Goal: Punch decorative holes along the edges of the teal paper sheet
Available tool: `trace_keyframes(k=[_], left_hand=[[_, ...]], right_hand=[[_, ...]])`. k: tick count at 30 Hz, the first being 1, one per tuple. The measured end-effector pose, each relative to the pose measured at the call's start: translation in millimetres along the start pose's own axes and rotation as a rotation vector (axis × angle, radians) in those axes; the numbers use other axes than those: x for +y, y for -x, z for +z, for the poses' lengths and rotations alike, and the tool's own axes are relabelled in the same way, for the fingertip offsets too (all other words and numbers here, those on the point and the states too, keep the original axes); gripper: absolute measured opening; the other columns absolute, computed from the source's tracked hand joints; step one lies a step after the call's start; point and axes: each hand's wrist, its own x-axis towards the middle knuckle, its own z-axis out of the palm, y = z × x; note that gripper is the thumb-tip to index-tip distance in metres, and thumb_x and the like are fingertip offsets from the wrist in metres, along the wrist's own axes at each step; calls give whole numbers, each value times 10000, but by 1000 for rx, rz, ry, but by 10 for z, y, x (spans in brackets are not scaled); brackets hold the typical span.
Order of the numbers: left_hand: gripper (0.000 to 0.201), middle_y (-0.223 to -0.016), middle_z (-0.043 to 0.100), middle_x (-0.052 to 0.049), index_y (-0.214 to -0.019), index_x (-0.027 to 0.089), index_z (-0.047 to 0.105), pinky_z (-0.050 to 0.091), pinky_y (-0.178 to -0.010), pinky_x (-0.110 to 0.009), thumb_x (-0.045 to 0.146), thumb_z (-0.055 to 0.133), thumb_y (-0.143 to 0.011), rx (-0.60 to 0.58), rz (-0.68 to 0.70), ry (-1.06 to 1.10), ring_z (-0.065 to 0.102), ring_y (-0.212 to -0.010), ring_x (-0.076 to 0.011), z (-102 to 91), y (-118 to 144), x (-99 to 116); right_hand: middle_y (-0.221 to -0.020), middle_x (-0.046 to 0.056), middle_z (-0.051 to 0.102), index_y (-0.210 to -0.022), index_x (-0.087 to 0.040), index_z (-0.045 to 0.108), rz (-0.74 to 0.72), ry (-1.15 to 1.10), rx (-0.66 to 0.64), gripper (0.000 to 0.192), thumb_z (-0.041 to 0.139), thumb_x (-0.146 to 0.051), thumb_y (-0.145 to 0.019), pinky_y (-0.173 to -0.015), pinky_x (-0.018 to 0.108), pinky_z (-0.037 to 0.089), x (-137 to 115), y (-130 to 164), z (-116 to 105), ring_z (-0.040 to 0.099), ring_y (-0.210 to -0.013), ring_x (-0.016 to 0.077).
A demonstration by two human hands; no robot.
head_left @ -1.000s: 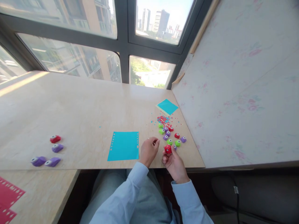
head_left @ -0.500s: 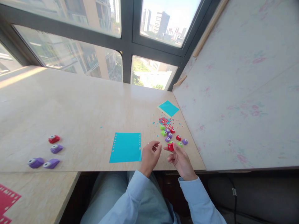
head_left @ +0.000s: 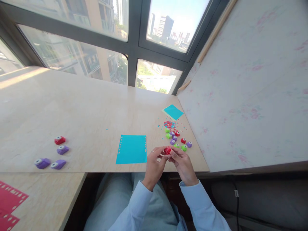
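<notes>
Both hands, left hand and right hand, pinch a small red punch between their fingertips, apparently just above the table's near edge, beside the blue sheet.

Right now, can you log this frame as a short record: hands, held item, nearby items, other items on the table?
Left hand: grip on the red paper punch, shared with the right hand
Nearby sheet: blue punched sheet, flat, left of the hands
Nearby cluster: small punches, green, purple and red, beyond the hands
Scraps: confetti pile
Far left: four punches
Corner: red sheets
</notes>
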Motion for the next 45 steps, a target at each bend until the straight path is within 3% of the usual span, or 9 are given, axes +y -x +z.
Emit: trace_keyframes(k=[5, 8, 15, 24, 28, 30, 35, 40, 45], left_hand=[[248, -984, 681, -63, -1076, 200, 637, 527, -705, -288, 221, 626, -829, 76, 83, -190, 637, -824, -163, -5, 71, -82], [280, -1003, 685, -67, -1109, 208, 608, 507, -771, -331, 223, 626, -831, 113, 119, -378, 628, -874, -188, -5, 93, -189], [167, -914, 695, -77, -954, 222, 666, 434, -800, -383, 154, 593, -820, -150, 212, -794, 582, -925, -251, -7, 114, -400], [172, -963, 695, -58, -971, 196, 626, 468, -834, -351, 239, 624, -804, 17, 28, -368, 629, -922, -199, 2, 85, -494], [196, -988, 690, -54, -987, 188, 605, 489, -838, -326, 233, 619, -796, -26, -13, -214, 644, -943, -180, 28, 100, -466], [214, -1005, 689, -60, -1003, 187, 601, 493, -854, -333, 217, 617, -791, -60, -19, -196, 644, -959, -183, 40, 117, -466], [221, -1018, 678, -72, -1022, 194, 611, 485, -865, -373, 281, 606, -818, -77, -1, -314, 627, -970, -205, 53, 139, -500], [362, -1033, 683, -89, -1092, 189, 579, 493, -816, -360, 379, 662, -795, -40, -6, -259, 630, -977, -213, 35, 121, -531], [311, -966, 695, -79, -1022, 185, 616, 499, -790, -340, 425, 629, -824, -34, 21, -282, 642, -898, -195, -10, 125, -570]], right_hand=[[-822, 11, 673, -932, -206, 672, -103, 82, 128, 296, 767, -388, -718, -626, 259, 484, 2, 64, 26, 588, -658, 114], [-913, 28, 671, -989, -206, 637, -120, 155, 147, 350, 755, -399, -721, -630, 265, 507, 30, 91, 7, 599, -661, 116], [-1093, 61, 645, -1087, -213, 621, -117, 367, 128, 475, 781, -362, -665, -482, 231, 474, 302, 85, -136, 497, -509, 68], [-1115, 52, 624, -1125, -222, 579, -120, 390, 141, 460, 733, -365, -717, -509, 242, 482, 331, 135, -268, 507, -519, 65], [-803, 1, 659, -1118, -213, 615, -118, 398, 88, 448, 741, -367, -717, -515, 242, 455, 306, 157, -237, 493, -511, 94], [-710, -12, 639, -1112, -217, 645, -127, 393, 61, 445, 751, -370, -709, -511, 246, 446, 290, 156, -207, 487, -512, 109], [-887, 42, 692, -1006, -227, 720, -170, 419, 4, 319, 747, -369, -722, -598, 283, 486, 215, 98, -183, 571, -623, 145], [-854, 54, 717, -998, -203, 705, -83, 216, 8, 379, 788, -399, -685, -566, 278, 468, 142, 37, -244, 641, -694, 190], [-876, 64, 722, -1006, -191, 681, -79, 101, -52, 382, 776, -415, -712, -596, 277, 462, 100, 32, -293, 661, -747, 198]])
